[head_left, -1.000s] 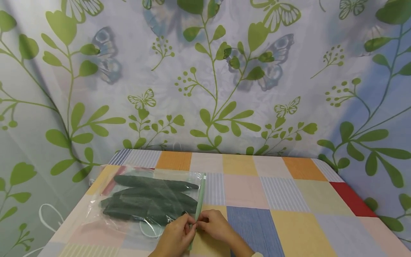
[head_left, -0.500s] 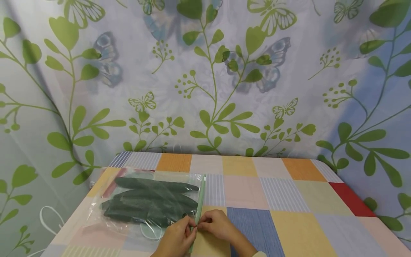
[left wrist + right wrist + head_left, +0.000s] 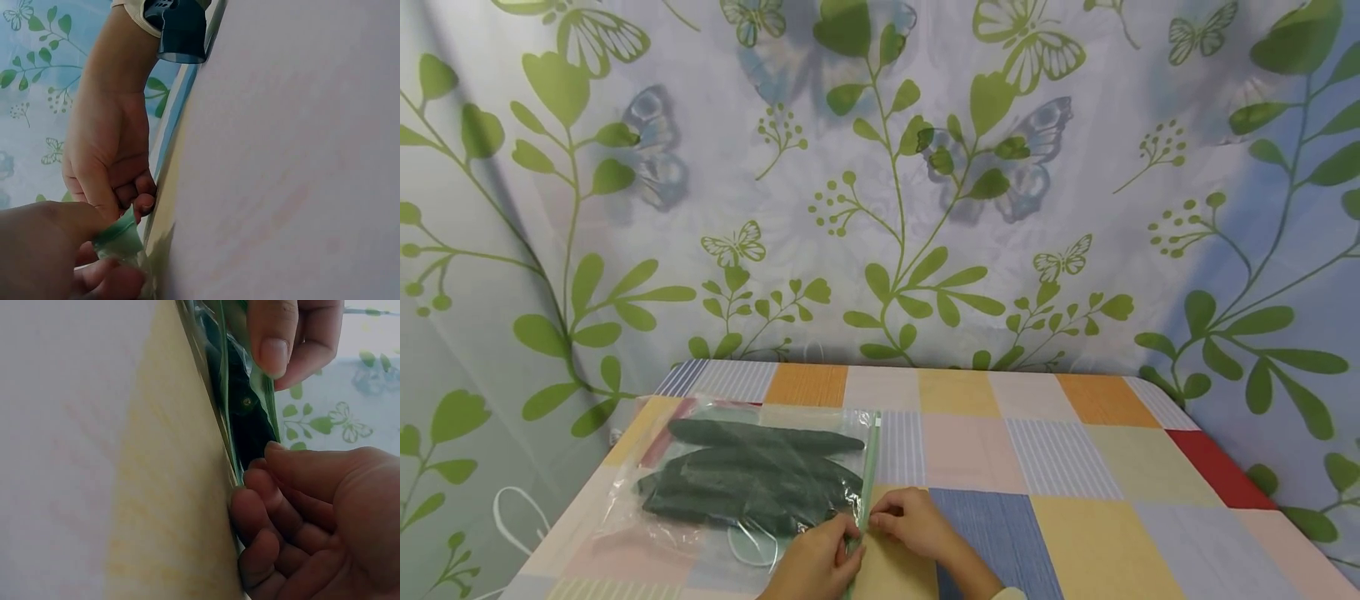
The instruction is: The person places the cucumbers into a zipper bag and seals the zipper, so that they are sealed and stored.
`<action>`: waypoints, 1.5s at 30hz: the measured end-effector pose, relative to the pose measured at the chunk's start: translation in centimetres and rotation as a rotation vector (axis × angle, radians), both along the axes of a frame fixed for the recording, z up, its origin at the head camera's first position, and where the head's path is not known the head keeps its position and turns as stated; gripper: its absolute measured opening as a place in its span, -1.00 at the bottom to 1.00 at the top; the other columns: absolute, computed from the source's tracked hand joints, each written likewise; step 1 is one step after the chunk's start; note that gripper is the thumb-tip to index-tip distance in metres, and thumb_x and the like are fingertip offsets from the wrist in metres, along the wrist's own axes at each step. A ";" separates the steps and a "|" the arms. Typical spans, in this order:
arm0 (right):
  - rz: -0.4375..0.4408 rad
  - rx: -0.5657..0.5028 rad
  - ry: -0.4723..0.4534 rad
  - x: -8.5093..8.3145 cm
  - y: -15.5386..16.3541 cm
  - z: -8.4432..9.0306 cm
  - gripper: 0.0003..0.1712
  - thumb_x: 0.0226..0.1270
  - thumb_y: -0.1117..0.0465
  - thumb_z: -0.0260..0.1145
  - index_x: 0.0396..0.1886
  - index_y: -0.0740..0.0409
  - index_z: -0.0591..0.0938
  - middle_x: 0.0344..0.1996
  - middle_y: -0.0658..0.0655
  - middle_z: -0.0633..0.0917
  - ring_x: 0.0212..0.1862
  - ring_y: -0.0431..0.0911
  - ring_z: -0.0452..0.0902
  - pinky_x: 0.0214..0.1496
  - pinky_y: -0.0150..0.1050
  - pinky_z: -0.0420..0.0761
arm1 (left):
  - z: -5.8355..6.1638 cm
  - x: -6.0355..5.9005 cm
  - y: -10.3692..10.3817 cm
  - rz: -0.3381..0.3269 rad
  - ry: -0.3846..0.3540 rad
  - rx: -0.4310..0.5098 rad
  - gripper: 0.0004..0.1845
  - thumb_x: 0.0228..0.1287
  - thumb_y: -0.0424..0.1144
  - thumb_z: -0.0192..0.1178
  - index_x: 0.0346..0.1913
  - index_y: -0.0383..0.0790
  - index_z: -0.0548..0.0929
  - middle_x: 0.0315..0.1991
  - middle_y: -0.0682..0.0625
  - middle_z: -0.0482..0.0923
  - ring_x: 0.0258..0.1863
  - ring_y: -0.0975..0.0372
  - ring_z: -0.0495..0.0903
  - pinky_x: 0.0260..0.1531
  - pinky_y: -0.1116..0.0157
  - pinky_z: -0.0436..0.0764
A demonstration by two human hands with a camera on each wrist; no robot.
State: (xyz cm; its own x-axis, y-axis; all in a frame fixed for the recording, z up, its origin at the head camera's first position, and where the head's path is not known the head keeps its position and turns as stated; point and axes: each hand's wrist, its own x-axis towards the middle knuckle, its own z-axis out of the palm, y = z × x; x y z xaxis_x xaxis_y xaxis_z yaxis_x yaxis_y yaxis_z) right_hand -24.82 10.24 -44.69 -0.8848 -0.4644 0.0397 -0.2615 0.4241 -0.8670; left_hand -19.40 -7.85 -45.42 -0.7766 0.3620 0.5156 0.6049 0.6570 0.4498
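Hands meet at near end of pale green zip strip (image 3: 867,479) on a clear plastic zip bag (image 3: 730,483) lying flat on left part of the table. Left hand (image 3: 816,567) pinches the green strip between thumb and fingers, fingers curled round it; left wrist view shows green strip end (image 3: 119,237) caught under its thumb. Right hand (image 3: 913,523) sits just right of strip, fingertips (image 3: 262,487) curled and pressed against the bag edge, pinching same strip. Hands almost touching each other. Bag holds several dark green long cucumber-shaped pieces (image 3: 752,475), lying side by side, pointing left-right. Strip runs along bag's right edge, away from the person. Bag rests on a checked tablecloth of orange, yellow, blue, pink and striped squares (image 3: 1075,467). White curtain printed with green leaves and butterflies (image 3: 880,183) hangs behind table. White cord loop (image 3: 512,521) hangs left of table.
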 end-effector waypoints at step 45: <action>-0.163 -0.063 -0.099 -11.6 -0.5 -0.6 -0.65 0.20 0.28 0.17 0.00 0.26 0.48 -0.09 0.27 0.56 -0.56 -0.17 0.50 -0.69 -0.38 0.41 | 5.4 -19.9 1.3 -0.121 -0.510 -0.503 -0.63 0.19 -0.47 0.02 0.06 -0.15 0.52 -0.07 -0.13 0.56 -0.18 0.11 0.53 -0.20 0.19 0.50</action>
